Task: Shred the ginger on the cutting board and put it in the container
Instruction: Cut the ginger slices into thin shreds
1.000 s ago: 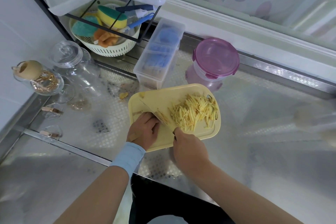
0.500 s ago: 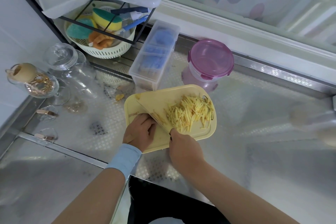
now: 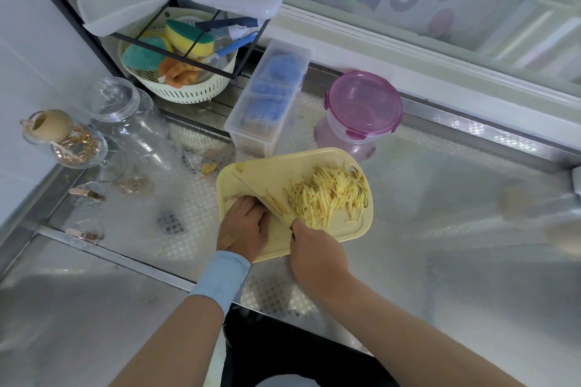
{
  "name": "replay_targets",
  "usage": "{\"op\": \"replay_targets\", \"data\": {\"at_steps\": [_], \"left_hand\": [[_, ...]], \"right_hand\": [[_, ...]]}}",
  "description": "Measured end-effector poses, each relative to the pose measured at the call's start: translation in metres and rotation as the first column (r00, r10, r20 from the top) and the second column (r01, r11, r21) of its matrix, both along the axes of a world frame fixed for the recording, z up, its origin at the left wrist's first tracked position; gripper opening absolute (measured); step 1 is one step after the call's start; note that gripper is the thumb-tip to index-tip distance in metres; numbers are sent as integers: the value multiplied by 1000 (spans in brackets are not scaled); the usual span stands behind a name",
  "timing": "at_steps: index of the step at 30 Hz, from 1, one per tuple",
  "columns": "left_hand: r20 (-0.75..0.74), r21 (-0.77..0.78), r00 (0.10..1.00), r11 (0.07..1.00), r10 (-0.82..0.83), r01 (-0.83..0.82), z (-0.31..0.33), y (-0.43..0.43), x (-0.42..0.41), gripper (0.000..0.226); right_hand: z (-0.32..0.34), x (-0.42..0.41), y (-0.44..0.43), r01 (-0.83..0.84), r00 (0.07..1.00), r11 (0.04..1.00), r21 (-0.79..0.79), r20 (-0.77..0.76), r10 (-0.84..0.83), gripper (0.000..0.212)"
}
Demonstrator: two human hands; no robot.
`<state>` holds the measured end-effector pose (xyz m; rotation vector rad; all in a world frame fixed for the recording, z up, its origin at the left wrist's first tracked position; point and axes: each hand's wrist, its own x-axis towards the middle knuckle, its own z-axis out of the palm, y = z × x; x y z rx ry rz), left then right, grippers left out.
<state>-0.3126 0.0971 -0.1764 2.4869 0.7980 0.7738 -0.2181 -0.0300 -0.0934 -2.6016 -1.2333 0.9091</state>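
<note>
Since earlier, our left hand point(image 3: 243, 226) stays pinning ginger; right hand point(image 3: 314, 248) grips the yellow-bladed knife point(image 3: 261, 196); keep slices thin.

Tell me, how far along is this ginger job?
Mostly shredded: a big pile of ginger strips lies on the yellow cutting board. In hand: the right hand works the knife while the left hand steadies what seems a last small piece, hidden beneath it. Left: moving the strips into the container, whose pink lid is on.
</note>
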Motion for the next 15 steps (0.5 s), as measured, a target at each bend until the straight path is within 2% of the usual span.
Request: {"op": "replay_targets", "data": {"at_steps": [5, 15], "left_hand": [[14, 0, 1000, 1000, 8, -8, -2, 1, 1, 24], [22, -20, 1000, 1000, 16, -15, -6, 2, 0, 20]], "right_hand": [[2, 0, -7, -30, 999, 999, -44, 29, 31, 12], [11, 1, 7, 6, 1000, 998, -56, -16, -7, 14]]}}
